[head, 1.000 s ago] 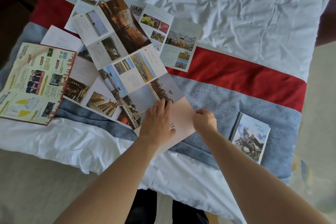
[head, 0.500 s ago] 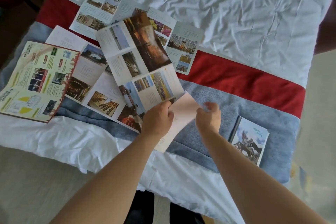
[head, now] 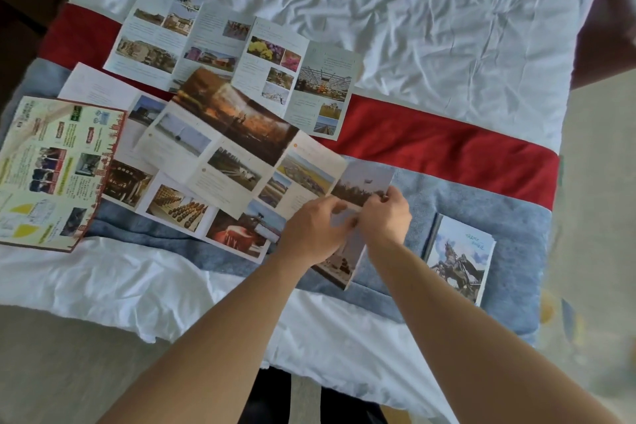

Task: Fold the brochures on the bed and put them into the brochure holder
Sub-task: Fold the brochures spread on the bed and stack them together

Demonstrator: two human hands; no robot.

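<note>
Both hands pinch the brochure's (head: pixel 241 148) near end, left hand (head: pixel 315 229) and right hand (head: pixel 387 217) touching, its length running away up-left.

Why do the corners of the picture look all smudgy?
Head view: the wide lens smears and bends the edges; the floor at right is blurry, while the hands and the middle brochure stay fairly sharp; soft, even daylight, no glare.

Print on the brochures (head: pixel 237 151) left of the hands and booklet (head: pixel 459 256) to their right: too blurred to read.
</note>
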